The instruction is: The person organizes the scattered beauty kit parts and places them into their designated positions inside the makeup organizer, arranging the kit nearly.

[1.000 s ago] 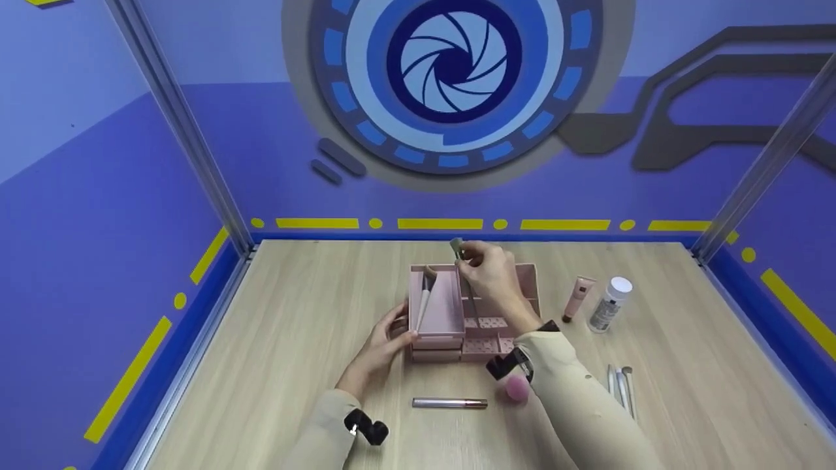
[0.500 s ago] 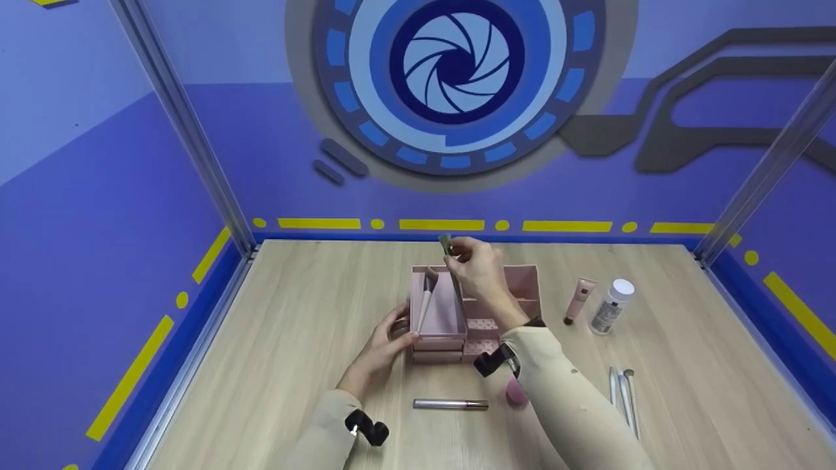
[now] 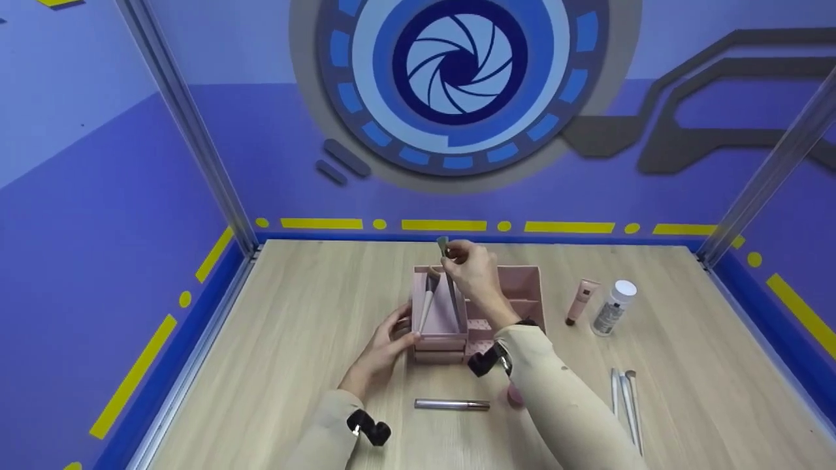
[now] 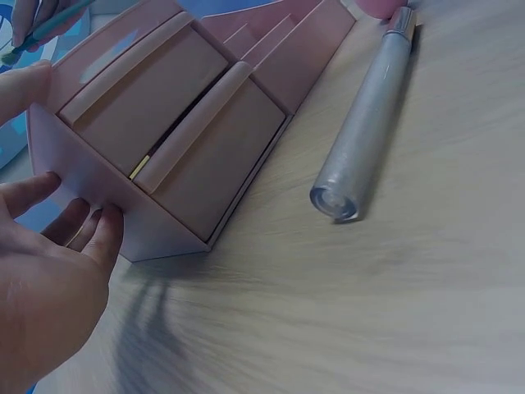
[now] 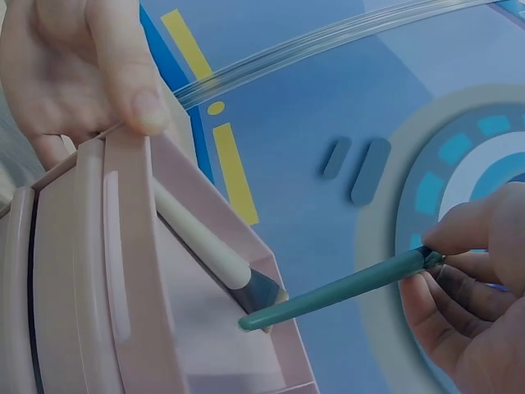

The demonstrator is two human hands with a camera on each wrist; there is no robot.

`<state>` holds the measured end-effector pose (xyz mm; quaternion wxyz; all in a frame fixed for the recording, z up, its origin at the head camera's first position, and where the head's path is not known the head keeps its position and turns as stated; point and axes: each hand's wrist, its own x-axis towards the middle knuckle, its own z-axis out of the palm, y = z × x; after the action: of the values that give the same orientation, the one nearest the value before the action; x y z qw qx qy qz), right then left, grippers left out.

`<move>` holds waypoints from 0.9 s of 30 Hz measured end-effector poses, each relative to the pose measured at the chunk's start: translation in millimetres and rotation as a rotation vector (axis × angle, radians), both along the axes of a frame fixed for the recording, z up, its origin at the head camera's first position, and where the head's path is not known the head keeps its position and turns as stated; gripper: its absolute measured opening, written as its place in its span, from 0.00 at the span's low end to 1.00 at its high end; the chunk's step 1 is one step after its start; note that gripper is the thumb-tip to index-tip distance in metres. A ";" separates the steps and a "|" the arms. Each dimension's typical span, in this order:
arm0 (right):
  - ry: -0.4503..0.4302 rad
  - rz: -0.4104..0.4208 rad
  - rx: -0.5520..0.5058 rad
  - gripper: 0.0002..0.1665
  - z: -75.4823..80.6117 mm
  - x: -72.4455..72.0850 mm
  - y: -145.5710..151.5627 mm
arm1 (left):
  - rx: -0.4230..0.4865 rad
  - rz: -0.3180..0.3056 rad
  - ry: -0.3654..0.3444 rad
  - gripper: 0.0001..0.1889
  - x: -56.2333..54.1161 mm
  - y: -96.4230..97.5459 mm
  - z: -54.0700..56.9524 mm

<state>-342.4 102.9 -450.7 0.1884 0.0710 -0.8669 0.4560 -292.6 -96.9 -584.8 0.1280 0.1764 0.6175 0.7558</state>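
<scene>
A pink makeup organizer (image 3: pixel 440 344) with drawers and open compartments stands on the table. My left hand (image 3: pixel 381 347) grips its left side, thumb over the front corner of the top tray and fingertips against the outer wall. Above that tray, my right hand (image 3: pixel 477 272) pinches a green makeup brush (image 5: pixel 336 290) near its head, bristles upward. The handle slants down into the top tray, its tip close to the tray floor; whether it touches I cannot tell. A white-handled makeup brush (image 5: pixel 202 236) lies along the tray's left side. The right forearm hides part of the right compartments.
In front of the organizer lies a silver cosmetic tube (image 3: pixel 452 405), with a pink ball-shaped sponge (image 3: pixel 515 394) partly behind the right sleeve. Rightward stand a pink squeeze tube (image 3: pixel 580 301) and a white-capped bottle (image 3: pixel 613 311). Several slim brushes (image 3: pixel 628 408) lie nearer.
My right hand has moved left with the green brush, from over the right compartments to over the left top tray. The left hand has stayed on the organizer.
</scene>
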 end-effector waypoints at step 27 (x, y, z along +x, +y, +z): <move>0.021 -0.003 -0.067 0.15 -5.8 -5.6 -20.3 | -0.057 0.010 0.058 0.38 -1.2 -0.4 1.1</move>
<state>-348.0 82.6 -456.5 0.2002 0.0682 -0.8493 0.4837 -293.8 -97.3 -583.7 0.1111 0.1915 0.6430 0.7331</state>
